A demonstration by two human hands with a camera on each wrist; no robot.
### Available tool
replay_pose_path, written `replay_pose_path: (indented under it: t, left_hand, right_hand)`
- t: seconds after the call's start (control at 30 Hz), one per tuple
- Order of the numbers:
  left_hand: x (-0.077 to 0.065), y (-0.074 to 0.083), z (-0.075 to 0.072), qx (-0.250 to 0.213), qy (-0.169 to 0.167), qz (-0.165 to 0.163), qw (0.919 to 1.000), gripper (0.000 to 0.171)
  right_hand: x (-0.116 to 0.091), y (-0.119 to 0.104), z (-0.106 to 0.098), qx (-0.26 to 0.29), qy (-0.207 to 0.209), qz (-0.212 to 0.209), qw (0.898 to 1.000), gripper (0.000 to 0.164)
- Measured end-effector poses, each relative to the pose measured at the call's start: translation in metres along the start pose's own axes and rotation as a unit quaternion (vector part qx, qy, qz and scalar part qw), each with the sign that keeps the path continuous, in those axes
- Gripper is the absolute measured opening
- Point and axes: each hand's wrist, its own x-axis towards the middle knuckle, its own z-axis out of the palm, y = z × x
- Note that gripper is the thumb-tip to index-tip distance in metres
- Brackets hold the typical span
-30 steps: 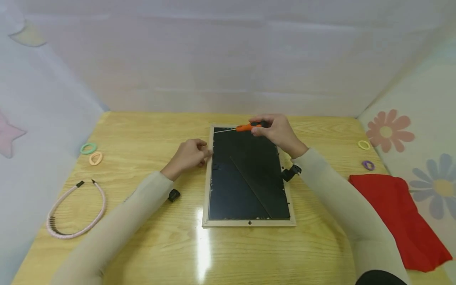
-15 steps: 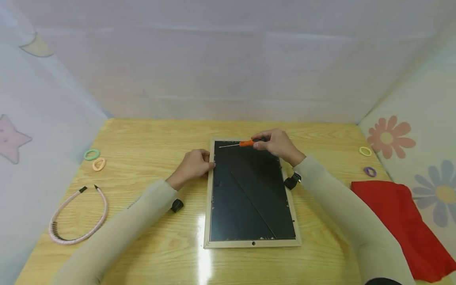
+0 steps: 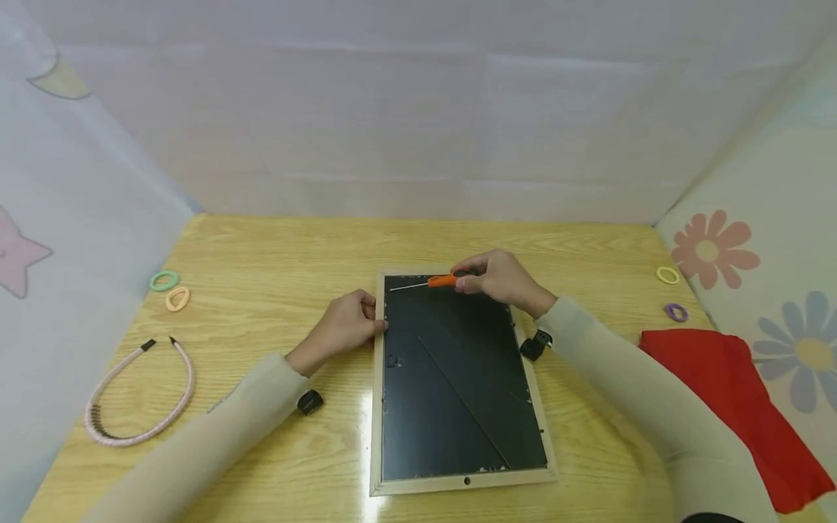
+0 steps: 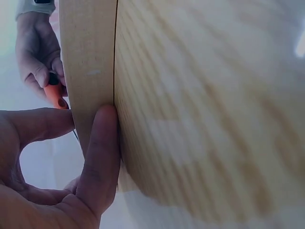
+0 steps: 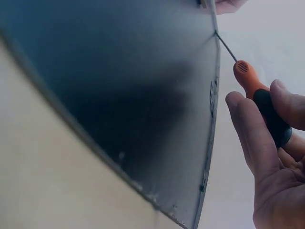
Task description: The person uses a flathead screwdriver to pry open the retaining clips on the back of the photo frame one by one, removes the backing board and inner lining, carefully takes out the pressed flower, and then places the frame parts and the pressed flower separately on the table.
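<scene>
A picture frame [image 3: 377, 407] with a light wooden border lies back side up, its black backing board [image 3: 418, 436] showing. My left hand [image 3: 343, 325] pinches the frame's left side; in the left wrist view the thumb and a finger [image 4: 100, 148] lie against the wooden border [image 4: 88, 52]. Over the far end of the board, my right hand [image 3: 500, 282] holds a screwdriver [image 3: 442, 281] by its orange and black handle. Its thin shaft points left, the tip near the far left corner. The right wrist view shows that tip right at the board's edge, the screwdriver [image 5: 248, 78] tilted.
A pink headband [image 3: 186, 385] lies at the left, below a green hair tie [image 3: 164, 281] and an orange one [image 3: 177, 298]. At the right are yellow [image 3: 668, 275] and purple [image 3: 676, 312] hair ties and a red cloth [image 3: 713, 378]. Hanging fabric walls border the table [image 3: 294, 247].
The picture frame has slid toward me, and both hands have come along with it. My left hand has closed its grip on the left border. The screwdriver stays near the far left corner.
</scene>
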Motion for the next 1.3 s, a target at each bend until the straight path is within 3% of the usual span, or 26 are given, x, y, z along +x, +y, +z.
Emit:
replay_pose_path:
  t: [0.13,0.23,0.33,0.53,0.63,0.77,0.97,1.13,1.23,1.3]
  left_hand:
    - [-0.002,0.000,-0.001,0.019,0.011,0.011,0.9997,0.044]
    - [-0.002,0.000,-0.003,0.032,0.015,0.017,0.9992,0.042]
    - [-0.001,0.000,-0.004,0.036,0.014,0.021,0.9990,0.043]
    - [0.000,0.002,-0.004,0.043,0.013,0.022,0.9987,0.042]
    - [0.000,0.003,-0.004,0.047,0.011,0.022,0.9986,0.041]
    - [0.000,0.005,-0.002,0.048,0.010,0.021,0.9986,0.038]
    - [0.001,0.007,0.000,0.057,0.013,0.028,0.9979,0.035]
    - [0.003,0.010,0.001,0.058,0.008,0.034,0.9977,0.035]
    - [0.005,0.010,0.001,0.052,0.000,0.036,0.9980,0.035]
    - [0.006,0.010,0.000,0.047,-0.010,0.037,0.9982,0.034]
  right_hand:
    - [0.002,-0.004,0.004,0.000,-0.003,-0.004,1.000,0.031]
    - [0.003,-0.015,0.006,-0.017,0.017,-0.022,0.999,0.031]
    - [0.005,-0.032,0.009,-0.033,0.055,-0.056,0.996,0.030]
    - [0.013,-0.069,0.024,-0.005,0.093,-0.124,0.988,0.020]
    - [0.017,-0.088,0.033,-0.051,0.110,-0.169,0.978,0.016]
    - [0.023,-0.112,0.045,-0.131,0.121,-0.234,0.956,0.016]
    - [0.032,-0.137,0.060,-0.217,0.106,-0.280,0.929,0.018]
    - [0.036,-0.146,0.068,-0.265,0.099,-0.313,0.907,0.021]
    - [0.037,-0.144,0.066,-0.273,0.095,-0.314,0.904,0.021]
    - [0.038,-0.139,0.061,-0.260,0.092,-0.303,0.912,0.021]
